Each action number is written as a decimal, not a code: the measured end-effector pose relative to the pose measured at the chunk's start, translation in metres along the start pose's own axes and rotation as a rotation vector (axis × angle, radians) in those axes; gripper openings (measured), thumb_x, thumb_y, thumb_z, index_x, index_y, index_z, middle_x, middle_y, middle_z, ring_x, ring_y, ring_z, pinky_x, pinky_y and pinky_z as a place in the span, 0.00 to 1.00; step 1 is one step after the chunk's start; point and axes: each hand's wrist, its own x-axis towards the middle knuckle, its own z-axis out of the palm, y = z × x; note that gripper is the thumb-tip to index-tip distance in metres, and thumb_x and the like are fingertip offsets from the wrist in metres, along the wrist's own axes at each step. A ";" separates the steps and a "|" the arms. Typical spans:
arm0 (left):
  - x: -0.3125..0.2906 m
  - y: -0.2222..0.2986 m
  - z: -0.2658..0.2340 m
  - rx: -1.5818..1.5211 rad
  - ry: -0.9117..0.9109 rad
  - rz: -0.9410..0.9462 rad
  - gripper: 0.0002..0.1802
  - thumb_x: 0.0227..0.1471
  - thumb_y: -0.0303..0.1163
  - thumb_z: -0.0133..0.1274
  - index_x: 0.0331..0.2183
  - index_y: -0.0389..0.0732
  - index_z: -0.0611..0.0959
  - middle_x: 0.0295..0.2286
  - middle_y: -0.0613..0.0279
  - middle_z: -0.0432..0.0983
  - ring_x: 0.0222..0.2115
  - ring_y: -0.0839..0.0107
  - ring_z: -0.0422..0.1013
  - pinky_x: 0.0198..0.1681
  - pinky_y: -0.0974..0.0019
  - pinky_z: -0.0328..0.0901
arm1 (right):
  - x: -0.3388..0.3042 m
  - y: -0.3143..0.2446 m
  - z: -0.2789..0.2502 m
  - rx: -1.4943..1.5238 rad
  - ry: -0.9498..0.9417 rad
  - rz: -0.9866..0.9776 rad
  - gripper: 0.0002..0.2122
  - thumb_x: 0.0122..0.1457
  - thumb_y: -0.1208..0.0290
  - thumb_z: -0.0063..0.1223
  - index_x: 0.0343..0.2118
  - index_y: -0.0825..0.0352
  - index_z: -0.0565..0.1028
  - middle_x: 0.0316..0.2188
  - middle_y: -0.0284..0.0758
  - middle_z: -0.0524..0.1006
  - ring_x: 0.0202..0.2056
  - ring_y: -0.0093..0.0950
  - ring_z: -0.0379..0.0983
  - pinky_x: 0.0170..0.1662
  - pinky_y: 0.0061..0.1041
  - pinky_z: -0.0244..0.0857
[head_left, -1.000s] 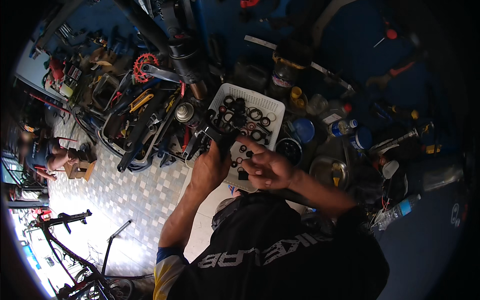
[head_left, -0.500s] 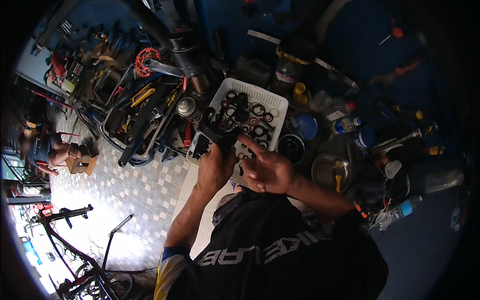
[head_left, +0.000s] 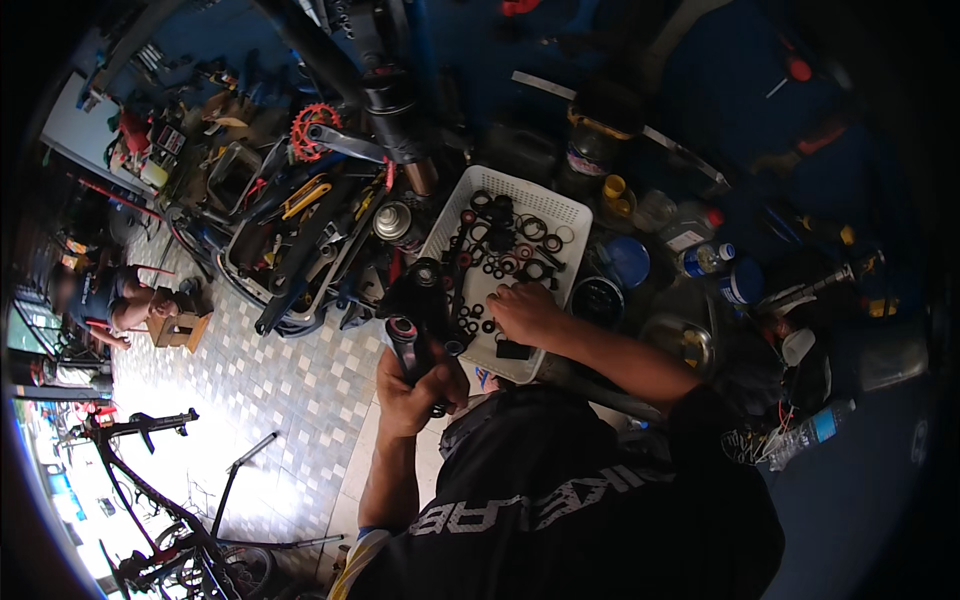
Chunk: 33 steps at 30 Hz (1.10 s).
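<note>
Since half a second ago, my right hand (head_left: 528, 315) has left the black part (head_left: 405, 350) and dipped into the white basket (head_left: 560, 207); my left hand (head_left: 408, 402) has drawn the part lower and turned it. From the head view, my left fingers are wrapped around that one part, just beside the basket's left side. My right fingers curl down among the small rings (head_left: 489, 326); whether they pinch anything I can't tell. My right hand and forearm hide some of the basket, which also holds one black block (head_left: 513, 350); the rings overlap too much to count. Beyond its upper left corner stands one dark post (head_left: 392, 105), with one spray can (head_left: 394, 222) below it and one red chainring (head_left: 300, 140) further left. To the right I count two blue lids (head_left: 626, 262), one red-capped bottle (head_left: 693, 230) and one round black tub (head_left: 597, 298).
</note>
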 end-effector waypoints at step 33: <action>0.006 -0.009 0.032 0.326 -0.049 -0.088 0.21 0.56 0.19 0.54 0.50 0.31 0.68 0.27 0.64 0.76 0.26 0.77 0.75 0.31 0.70 0.71 | -0.019 -0.050 -0.139 1.016 0.562 0.176 0.09 0.56 0.71 0.68 0.33 0.64 0.76 0.26 0.21 0.72 0.24 0.10 0.60 0.27 0.15 0.56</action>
